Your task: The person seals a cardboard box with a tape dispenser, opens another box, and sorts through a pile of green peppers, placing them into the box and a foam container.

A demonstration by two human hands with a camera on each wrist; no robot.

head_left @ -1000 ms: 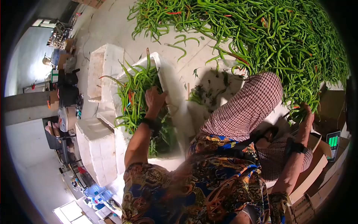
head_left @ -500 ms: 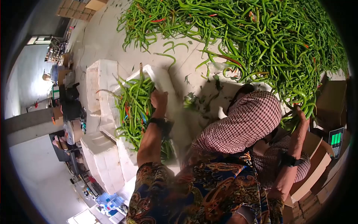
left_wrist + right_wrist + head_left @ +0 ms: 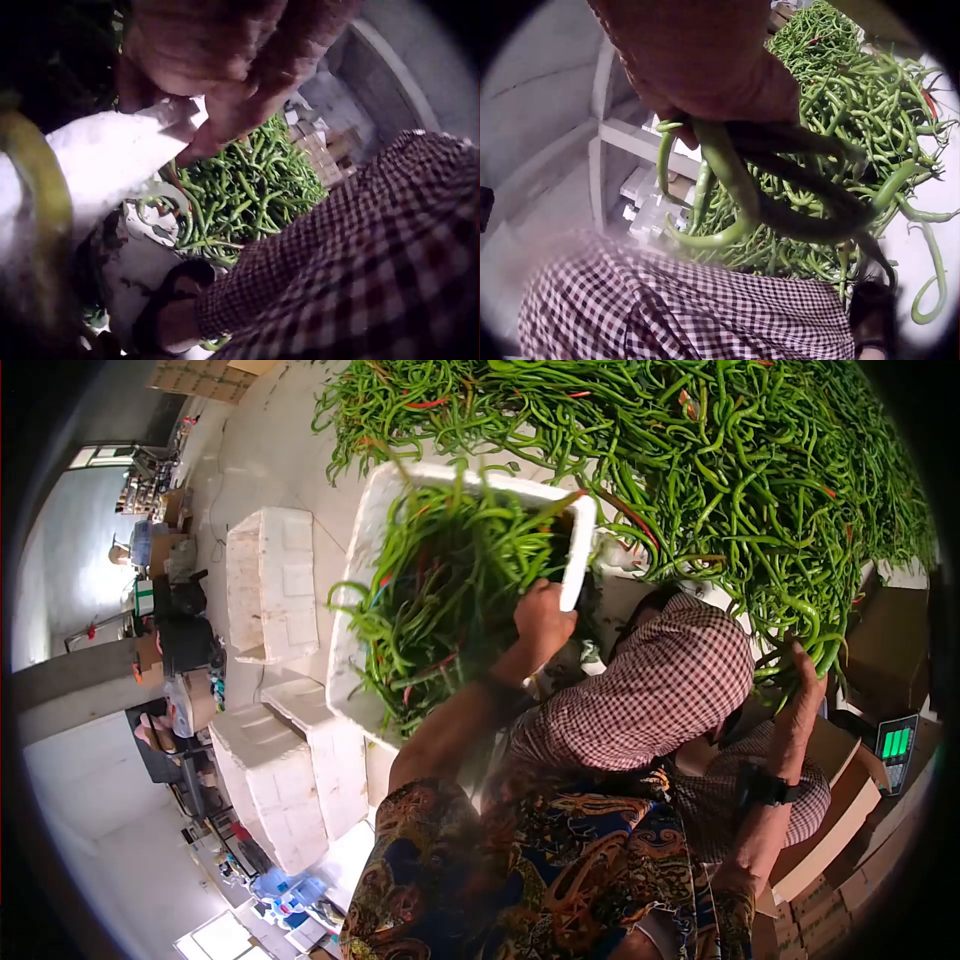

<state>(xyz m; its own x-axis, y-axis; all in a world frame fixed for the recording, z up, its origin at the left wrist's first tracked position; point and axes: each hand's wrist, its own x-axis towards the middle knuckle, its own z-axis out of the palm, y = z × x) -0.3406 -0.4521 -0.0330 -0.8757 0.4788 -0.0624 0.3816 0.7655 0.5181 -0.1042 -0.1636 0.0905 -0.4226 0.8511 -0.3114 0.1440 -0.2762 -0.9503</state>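
A white foam box (image 3: 345,678), heaped with long green chili peppers (image 3: 450,595) and a few red ones, is tilted in front of the left knee. My left hand (image 3: 545,622) grips its near right rim; in the left wrist view the fingers bend over the white foam edge (image 3: 105,161). On the right, my right hand (image 3: 803,685) holds a small bunch of green chili peppers (image 3: 724,161), which hang below the fingers in the right wrist view. A large pile of green chili peppers (image 3: 740,490) spreads over the floor beyond the knees.
Other white foam boxes (image 3: 270,585) stand at the left. A scale display (image 3: 897,740) glows green at the right beside cardboard boxes (image 3: 830,800). The checked trouser leg (image 3: 640,690) lies between the two hands. Shelves and clutter line the far left wall.
The filled foam box has swung right and forward, away from the other foam boxes, with my left hand at its rim. My right hand stays at the right with its bunch of chili peppers.
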